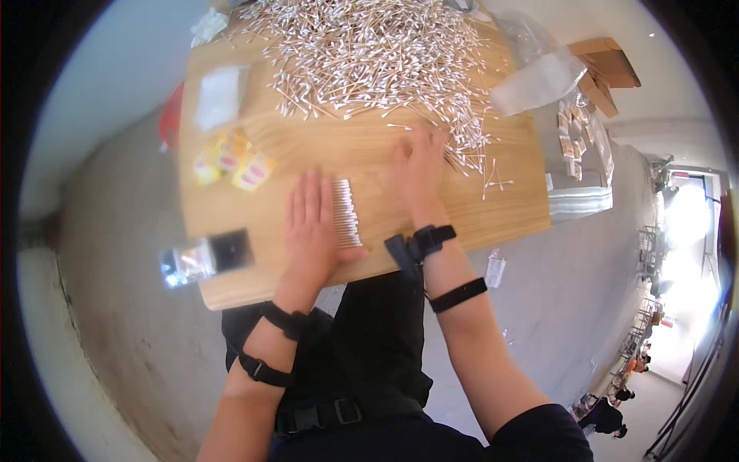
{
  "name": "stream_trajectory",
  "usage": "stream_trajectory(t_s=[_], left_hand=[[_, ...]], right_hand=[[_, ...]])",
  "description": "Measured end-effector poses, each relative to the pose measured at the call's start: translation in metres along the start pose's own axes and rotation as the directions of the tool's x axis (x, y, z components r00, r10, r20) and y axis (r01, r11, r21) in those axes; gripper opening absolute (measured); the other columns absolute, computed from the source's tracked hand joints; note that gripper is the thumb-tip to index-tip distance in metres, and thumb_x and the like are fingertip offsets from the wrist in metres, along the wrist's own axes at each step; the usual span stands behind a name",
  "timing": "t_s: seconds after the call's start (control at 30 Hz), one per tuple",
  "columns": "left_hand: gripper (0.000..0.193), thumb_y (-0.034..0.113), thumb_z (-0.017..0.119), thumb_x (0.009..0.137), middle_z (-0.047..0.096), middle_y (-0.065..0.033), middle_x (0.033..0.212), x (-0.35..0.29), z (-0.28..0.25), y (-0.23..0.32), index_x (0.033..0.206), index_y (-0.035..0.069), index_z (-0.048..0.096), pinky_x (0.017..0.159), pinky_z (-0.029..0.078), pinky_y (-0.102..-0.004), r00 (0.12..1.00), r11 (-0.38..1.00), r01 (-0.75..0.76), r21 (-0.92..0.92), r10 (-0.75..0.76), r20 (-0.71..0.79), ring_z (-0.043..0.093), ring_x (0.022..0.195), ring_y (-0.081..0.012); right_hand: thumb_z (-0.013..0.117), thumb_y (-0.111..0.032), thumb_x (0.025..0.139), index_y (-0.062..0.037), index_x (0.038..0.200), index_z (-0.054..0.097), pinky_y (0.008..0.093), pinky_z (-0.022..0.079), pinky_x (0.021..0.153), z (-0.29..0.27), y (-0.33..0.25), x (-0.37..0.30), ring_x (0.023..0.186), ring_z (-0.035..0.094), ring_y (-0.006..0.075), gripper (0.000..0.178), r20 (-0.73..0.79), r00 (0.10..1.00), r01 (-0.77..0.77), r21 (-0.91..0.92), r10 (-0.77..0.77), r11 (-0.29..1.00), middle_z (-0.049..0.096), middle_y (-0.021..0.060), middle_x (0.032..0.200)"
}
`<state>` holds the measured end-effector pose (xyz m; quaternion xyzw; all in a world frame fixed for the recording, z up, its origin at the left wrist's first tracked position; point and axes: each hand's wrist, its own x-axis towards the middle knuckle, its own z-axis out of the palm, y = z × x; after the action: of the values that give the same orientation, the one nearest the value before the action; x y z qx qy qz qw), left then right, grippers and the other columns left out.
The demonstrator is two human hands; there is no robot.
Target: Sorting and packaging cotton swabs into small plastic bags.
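A neat row of cotton swabs [346, 214] lies side by side on the wooden table, white tips showing along the right edge. My left hand [309, 219] rests flat along the row's left side, fingers stretched forward and thumb out across its near end. A big loose heap of cotton swabs [369, 54] covers the table's far part and trails down on the right. At that trailing edge is my right hand [420, 165], smeared by motion; its fingertips are among the nearest swabs, and whether they pinch one is not visible.
Yellow-and-white packets [237, 160] and a clear plastic bag [219, 96] lie on the table's left. A black-and-silver pouch [208, 258] sits at the near left corner. Right of the wooden table [493, 208] are an open cardboard box [604, 65] and plastic wrapping [539, 83].
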<state>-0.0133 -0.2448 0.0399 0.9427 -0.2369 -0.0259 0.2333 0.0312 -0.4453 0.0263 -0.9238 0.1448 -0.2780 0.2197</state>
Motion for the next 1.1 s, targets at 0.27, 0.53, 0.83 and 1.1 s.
stream_trajectory(t_s=[0.27, 0.53, 0.83, 1.1], left_hand=[[0.133, 0.067, 0.074, 0.046, 0.018, -0.024, 0.152, -0.006, 0.006, -0.006, 0.145, -0.003, 0.02, 0.114, 0.016, -0.0488, 0.999, 0.999, -0.043, 0.023, 0.043, 0.002, 0.015, 0.142, -0.039], [0.132, 0.056, 0.084, 0.04, 0.021, -0.0233, 0.151, -0.004, 0.005, -0.002, 0.143, -0.001, 0.026, 0.115, 0.014, -0.0497, 1.0, 1.0, 0.02, -0.009, -0.02, -0.011, 0.018, 0.141, -0.038], [0.133, 0.061, 0.08, 0.043, 0.015, -0.0235, 0.153, -0.002, 0.007, -0.001, 0.146, 0.001, 0.021, 0.113, 0.013, -0.0532, 0.999, 1.0, 0.011, 0.006, -0.011, 0.032, 0.013, 0.143, -0.0375], [0.133, 0.059, 0.08, 0.043, 0.017, -0.0234, 0.152, -0.003, 0.001, -0.001, 0.146, 0.0, 0.02, 0.113, 0.014, -0.0515, 0.999, 0.999, 0.007, 0.038, -0.009, 0.045, 0.015, 0.142, -0.0375]], right_hand=[[0.07, -0.012, 0.071, -0.0116, 0.077, 0.067, 0.0407, 0.044, 0.074, 0.02, 0.008, 0.035, 0.084, 0.054, 0.0306, 0.007, 0.224, 0.957, 0.193, -0.014, -0.185, 0.981, 0.057, 0.0095, 0.081], [0.064, -0.011, 0.08, -0.0103, 0.091, 0.068, 0.0365, 0.048, 0.074, 0.018, -0.039, -0.032, 0.082, 0.058, 0.0239, 0.011, 0.201, 0.976, -0.178, 0.537, 0.08, 0.825, 0.058, 0.0105, 0.082], [0.065, -0.008, 0.079, -0.0089, 0.093, 0.066, 0.0347, 0.049, 0.069, 0.002, -0.025, -0.033, 0.076, 0.06, 0.0249, 0.015, 0.435, 0.9, -0.127, 0.305, -0.02, 0.944, 0.058, 0.0111, 0.084], [0.067, -0.01, 0.077, -0.0089, 0.09, 0.065, 0.0413, 0.045, 0.075, 0.001, -0.004, -0.009, 0.091, 0.056, 0.0309, 0.013, 0.073, 0.991, -0.116, 0.117, 0.108, 0.986, 0.057, 0.0099, 0.093]])
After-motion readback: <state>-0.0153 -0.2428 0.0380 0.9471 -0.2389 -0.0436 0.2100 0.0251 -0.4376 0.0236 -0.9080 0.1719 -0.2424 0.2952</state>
